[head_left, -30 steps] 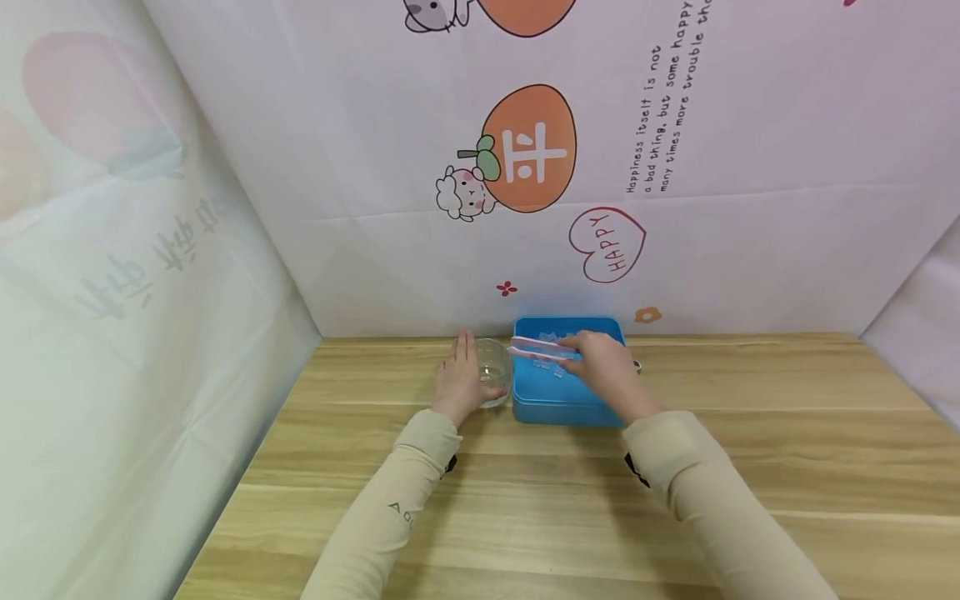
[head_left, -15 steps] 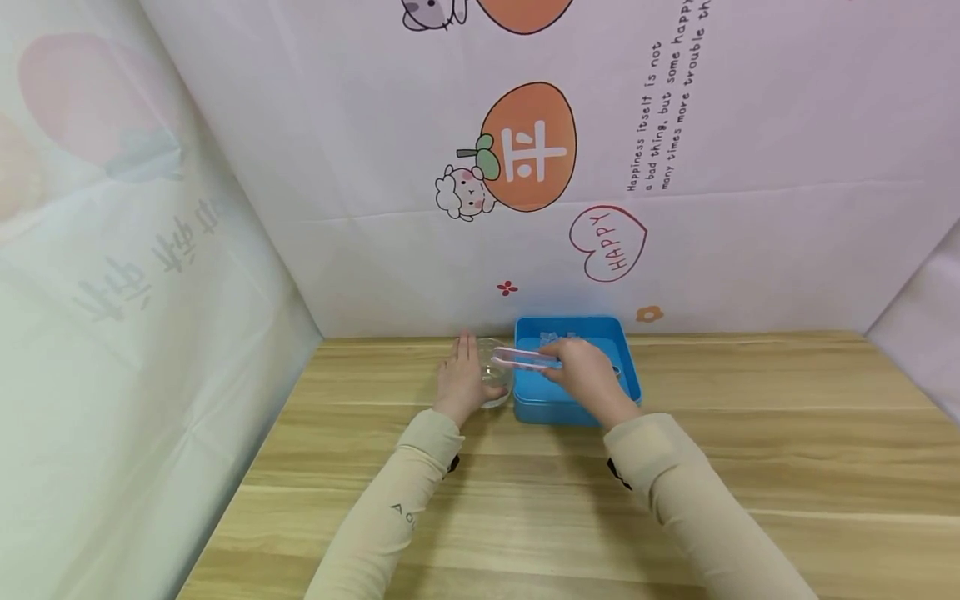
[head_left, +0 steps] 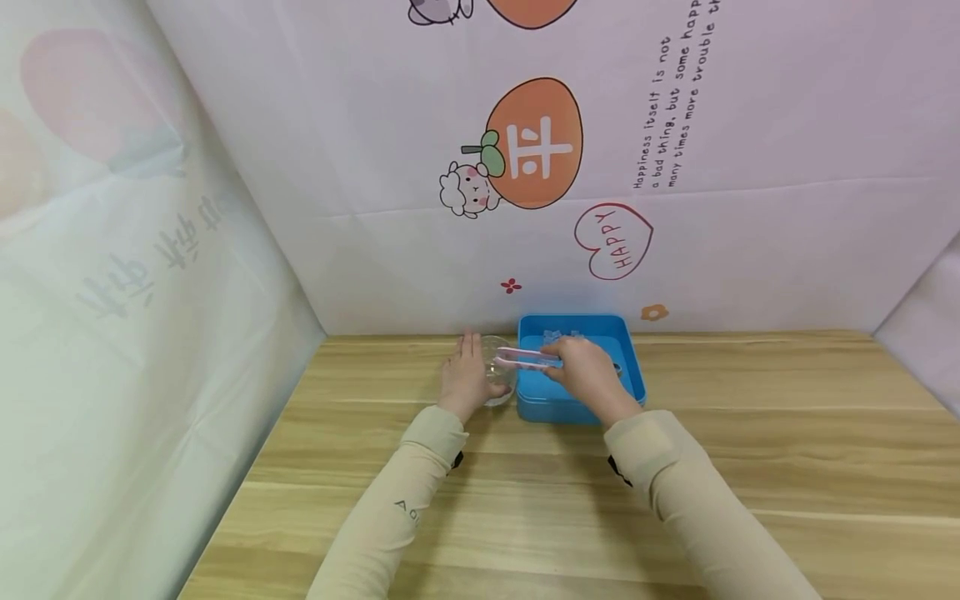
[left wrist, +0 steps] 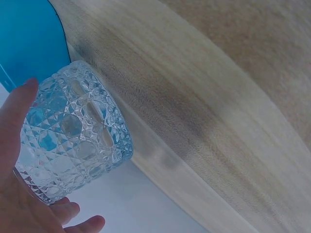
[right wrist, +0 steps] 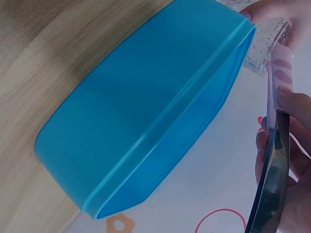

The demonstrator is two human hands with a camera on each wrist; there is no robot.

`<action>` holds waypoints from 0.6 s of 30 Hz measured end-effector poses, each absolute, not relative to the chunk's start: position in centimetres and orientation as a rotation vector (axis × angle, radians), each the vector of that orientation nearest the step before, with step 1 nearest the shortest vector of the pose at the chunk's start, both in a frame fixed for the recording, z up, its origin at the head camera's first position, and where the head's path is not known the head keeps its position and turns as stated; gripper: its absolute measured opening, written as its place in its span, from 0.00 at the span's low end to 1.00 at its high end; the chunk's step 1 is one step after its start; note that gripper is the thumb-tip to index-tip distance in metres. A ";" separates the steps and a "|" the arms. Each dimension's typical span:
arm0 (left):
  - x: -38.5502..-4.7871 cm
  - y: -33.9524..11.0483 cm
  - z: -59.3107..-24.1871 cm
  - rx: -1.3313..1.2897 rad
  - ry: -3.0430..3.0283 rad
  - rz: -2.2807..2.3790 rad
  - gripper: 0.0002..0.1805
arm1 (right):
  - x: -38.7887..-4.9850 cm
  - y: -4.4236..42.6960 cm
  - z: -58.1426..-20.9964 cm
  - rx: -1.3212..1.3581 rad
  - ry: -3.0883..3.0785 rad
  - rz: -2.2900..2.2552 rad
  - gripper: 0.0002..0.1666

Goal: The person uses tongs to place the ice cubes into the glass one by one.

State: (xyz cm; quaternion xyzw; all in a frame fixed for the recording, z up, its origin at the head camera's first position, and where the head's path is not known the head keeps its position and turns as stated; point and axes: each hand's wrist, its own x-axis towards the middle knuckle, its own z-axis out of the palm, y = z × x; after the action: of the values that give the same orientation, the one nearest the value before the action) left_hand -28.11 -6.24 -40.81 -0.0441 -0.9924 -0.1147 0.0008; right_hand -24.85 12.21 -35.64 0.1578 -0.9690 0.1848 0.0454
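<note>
My left hand [head_left: 463, 379] grips a clear cut-glass tumbler [left wrist: 73, 131] standing on the table, thumb on its near side and the other fingers round the far side. My right hand [head_left: 588, 373] pinches a pair of tongs [right wrist: 278, 121] with metal arms and pink-and-white ends. In the head view the tongs' ends lie over the mouth of the tumbler. Whether anything sits between those ends is too small to tell. Just right of the tumbler stands a blue box [head_left: 551, 409], with several small clear pieces [head_left: 553, 337] inside; my right hand hides part of its interior.
A wooden table [head_left: 517, 500] carries everything. Right behind the box and tumbler rises a white printed backdrop [head_left: 397, 275], and another white sheet [head_left: 150, 333] hangs along the left side.
My right hand has moved left, carrying the tongs' ends from above the blue box to over the tumbler, and has stayed there since. My left hand keeps its hold on the tumbler.
</note>
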 end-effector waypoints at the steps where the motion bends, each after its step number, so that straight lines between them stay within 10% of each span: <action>1: -28.1 -6.2 -40.8 -0.140 -3.114 -0.354 0.59 | -24.9 12.2 -35.6 0.481 -2.963 0.562 0.20; 18: -28.2 -6.1 -40.8 -0.132 -3.096 -0.342 0.59 | -25.1 12.4 -35.5 0.482 -2.974 0.564 0.24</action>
State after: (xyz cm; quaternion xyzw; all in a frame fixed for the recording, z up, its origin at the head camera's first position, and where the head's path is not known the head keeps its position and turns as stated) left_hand -28.18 -6.08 -40.85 -0.0424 -0.9930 -0.1097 0.0119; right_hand -25.11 12.44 -35.53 0.1573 -0.9695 0.1839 0.0384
